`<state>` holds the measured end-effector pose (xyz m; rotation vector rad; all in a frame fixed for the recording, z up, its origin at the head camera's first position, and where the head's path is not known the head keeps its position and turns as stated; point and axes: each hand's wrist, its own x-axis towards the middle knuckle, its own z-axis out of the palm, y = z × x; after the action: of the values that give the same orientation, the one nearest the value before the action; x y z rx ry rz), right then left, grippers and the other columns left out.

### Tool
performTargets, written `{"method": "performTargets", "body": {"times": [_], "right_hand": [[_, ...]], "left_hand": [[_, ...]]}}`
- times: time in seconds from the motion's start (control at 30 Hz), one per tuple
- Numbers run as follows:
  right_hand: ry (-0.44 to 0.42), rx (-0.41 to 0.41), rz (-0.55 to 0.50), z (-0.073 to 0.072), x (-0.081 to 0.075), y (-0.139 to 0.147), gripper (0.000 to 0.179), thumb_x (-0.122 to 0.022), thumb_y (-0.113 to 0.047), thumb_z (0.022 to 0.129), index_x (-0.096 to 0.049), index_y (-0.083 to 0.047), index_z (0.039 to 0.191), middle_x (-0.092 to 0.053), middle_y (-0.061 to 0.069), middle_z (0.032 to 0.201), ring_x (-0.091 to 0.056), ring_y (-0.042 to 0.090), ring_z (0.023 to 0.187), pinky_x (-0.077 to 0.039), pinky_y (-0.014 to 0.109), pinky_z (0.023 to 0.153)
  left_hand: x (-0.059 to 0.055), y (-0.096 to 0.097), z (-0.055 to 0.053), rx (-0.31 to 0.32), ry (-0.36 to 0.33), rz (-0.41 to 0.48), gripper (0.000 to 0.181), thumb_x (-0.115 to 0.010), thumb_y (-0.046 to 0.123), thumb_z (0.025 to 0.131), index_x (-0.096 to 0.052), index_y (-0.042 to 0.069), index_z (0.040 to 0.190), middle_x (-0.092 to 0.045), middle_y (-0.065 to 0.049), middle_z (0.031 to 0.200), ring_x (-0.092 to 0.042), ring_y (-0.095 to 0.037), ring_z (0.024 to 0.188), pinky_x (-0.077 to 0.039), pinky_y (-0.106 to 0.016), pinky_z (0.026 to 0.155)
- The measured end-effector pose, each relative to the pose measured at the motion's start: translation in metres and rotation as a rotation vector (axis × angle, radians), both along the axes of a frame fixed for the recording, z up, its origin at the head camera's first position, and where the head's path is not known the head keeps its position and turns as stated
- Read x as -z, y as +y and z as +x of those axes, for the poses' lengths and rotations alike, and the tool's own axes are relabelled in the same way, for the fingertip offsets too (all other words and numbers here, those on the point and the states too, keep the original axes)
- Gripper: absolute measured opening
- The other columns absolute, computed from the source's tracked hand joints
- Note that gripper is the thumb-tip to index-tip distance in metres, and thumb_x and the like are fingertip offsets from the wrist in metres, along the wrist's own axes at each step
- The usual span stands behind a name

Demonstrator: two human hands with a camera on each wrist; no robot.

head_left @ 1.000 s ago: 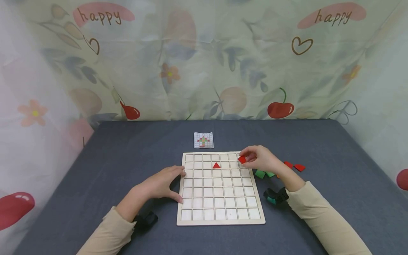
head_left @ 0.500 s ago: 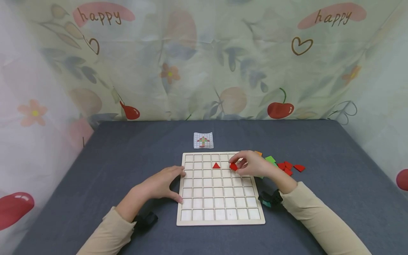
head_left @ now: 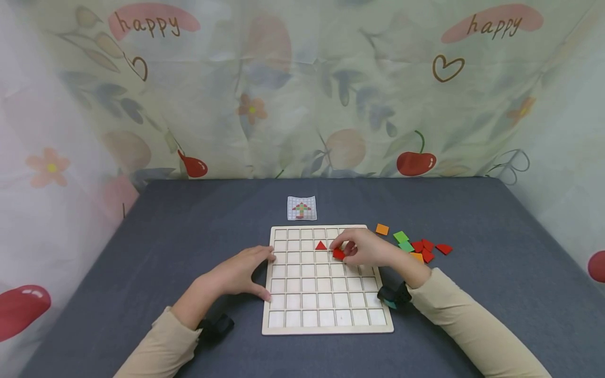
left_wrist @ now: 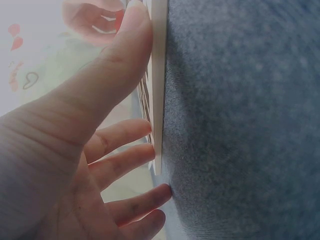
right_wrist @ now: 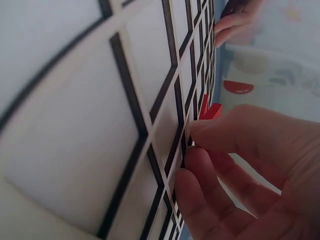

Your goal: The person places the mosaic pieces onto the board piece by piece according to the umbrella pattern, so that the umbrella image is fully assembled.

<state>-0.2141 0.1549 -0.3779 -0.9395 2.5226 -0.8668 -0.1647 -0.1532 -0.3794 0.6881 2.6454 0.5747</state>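
Observation:
A pale wooden grid board (head_left: pixel 326 330) lies on the dark cloth. My left hand (head_left: pixel 243 272) rests along its left edge, thumb and fingers spread and fairly straight; in the left wrist view the thumb (left_wrist: pixel 107 75) lies against the rim. Over the upper right of the grid, my right hand (head_left: pixel 365 248) pinches a red tile (head_left: pixel 338 254) between thumb and fingers, low over the cells. Part of that tile is covered by the fingers. Just to its left, a red triangle tile (head_left: pixel 321 245) sits in a cell of the second row.
Behind the board lies a small pattern card (head_left: pixel 301 208) printed with a coloured figure on a grid. Loose tiles lie right of the board: an orange square (head_left: pixel 382 229), green squares (head_left: pixel 400 237) and several red pieces (head_left: pixel 444 249). A printed curtain (head_left: pixel 302 105) hangs behind the table.
My right hand has carried the red tile left and slightly toward me, from the board's upper right corner to near the red triangle. More loose tiles now show. The left hand stays put.

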Motion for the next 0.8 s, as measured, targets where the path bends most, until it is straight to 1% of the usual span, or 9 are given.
{"method": "performTargets", "body": {"times": [0.23,0.4,0.6,0.8], "right_hand": [[0.031,-0.018,0.031,0.0022,-0.0018,-0.0041,0.032,-0.061,0.005,0.077,-0.068,-0.007,0.106,-0.063,0.008,0.102,-0.052,0.012,0.075,-0.046,0.020,0.066],[0.049,-0.038,0.036,0.0016,-0.0012,-0.0055,0.035,-0.060,0.006,0.077,-0.067,-0.007,0.108,-0.064,0.007,0.102,-0.050,0.012,0.075,-0.044,0.019,0.064],[0.042,-0.039,0.024,0.0014,-0.0001,-0.0056,0.035,-0.059,0.006,0.079,-0.066,-0.006,0.111,-0.065,0.009,0.107,-0.052,0.013,0.076,-0.045,0.020,0.066],[0.013,-0.023,0.017,0.0024,-0.0019,-0.0052,0.030,-0.062,0.002,0.080,-0.066,-0.005,0.109,-0.065,0.009,0.104,-0.055,0.013,0.079,-0.049,0.022,0.070]], "left_hand": [[-0.0001,0.0005,0.0000,0.000,-0.002,-0.003,0.081,-0.082,0.042,0.065,-0.049,0.007,0.131,-0.036,-0.015,0.148,-0.033,-0.033,0.137,-0.030,-0.049,0.111],[-0.0002,0.0004,0.0000,-0.001,-0.005,-0.005,0.081,-0.082,0.042,0.066,-0.049,0.007,0.131,-0.036,-0.015,0.148,-0.033,-0.033,0.137,-0.030,-0.049,0.111],[0.0000,0.0000,-0.0002,0.001,-0.003,-0.008,0.082,-0.082,0.043,0.066,-0.048,0.007,0.131,-0.036,-0.014,0.148,-0.033,-0.033,0.138,-0.030,-0.049,0.111],[-0.0002,0.0001,-0.0004,-0.004,-0.005,-0.010,0.082,-0.082,0.043,0.066,-0.048,0.007,0.131,-0.036,-0.014,0.149,-0.032,-0.033,0.138,-0.030,-0.049,0.111]]}}
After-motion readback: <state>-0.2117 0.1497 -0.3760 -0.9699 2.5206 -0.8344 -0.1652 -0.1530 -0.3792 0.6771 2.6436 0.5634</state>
